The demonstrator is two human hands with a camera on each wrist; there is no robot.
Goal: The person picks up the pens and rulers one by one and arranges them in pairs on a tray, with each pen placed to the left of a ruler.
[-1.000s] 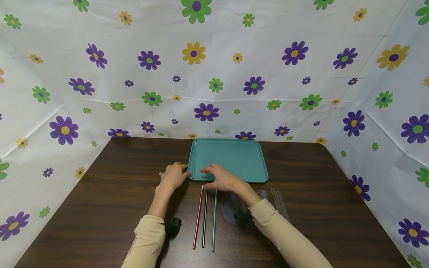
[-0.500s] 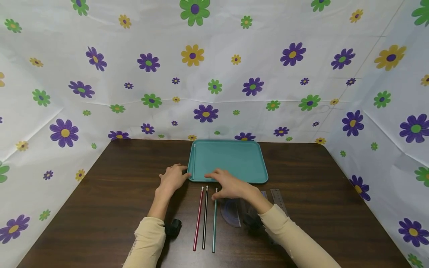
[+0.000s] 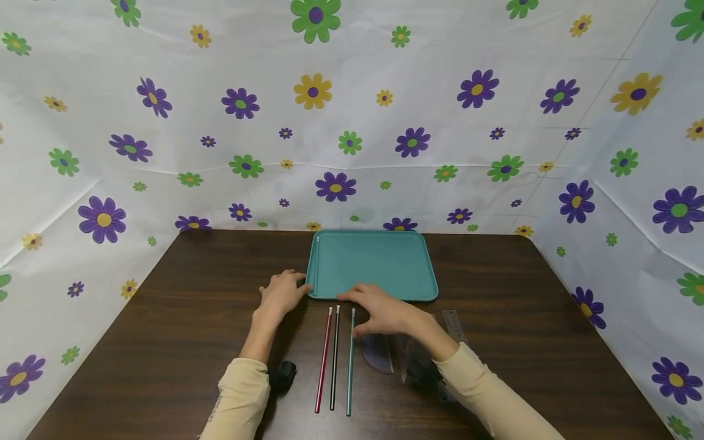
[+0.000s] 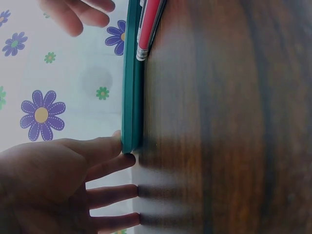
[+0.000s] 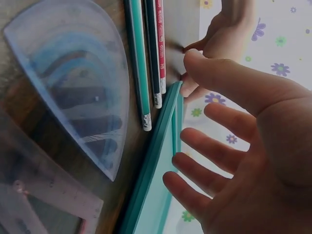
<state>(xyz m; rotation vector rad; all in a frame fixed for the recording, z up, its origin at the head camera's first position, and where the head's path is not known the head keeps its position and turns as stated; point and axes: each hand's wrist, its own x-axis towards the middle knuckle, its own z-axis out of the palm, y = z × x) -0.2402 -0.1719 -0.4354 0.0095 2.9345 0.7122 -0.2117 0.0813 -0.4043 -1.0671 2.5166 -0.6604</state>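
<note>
Teal, the rightmost pencil [image 3: 350, 373] of the three in a row lies just left of and below the thumb of my right hand [image 3: 387, 313]. Its long axis runs away from me, eraser end toward the tray [image 3: 379, 266], so I come at it crosswise from the right. That hand is much the nearer; its fingers are spread, with nothing between them.

Past the black pencil [image 3: 334, 366] and the red pencil [image 3: 322, 366], my left hand [image 3: 282, 295] holds its fingers straight, thumb touching the tray's near left corner.

From the head view my right thumb seems to meet the shaft; the right wrist view shows it raised, apart from it. That view also gives lettering on the red barrel, and a protractor [image 5: 78, 87] and clear set square [image 5: 44, 190] that my forearm partly covers from above. Only the head view shows the slim pencil [image 3: 316, 269] along the tray's left side, and the whole ruler-strewn desk [image 3: 220, 342].
</note>
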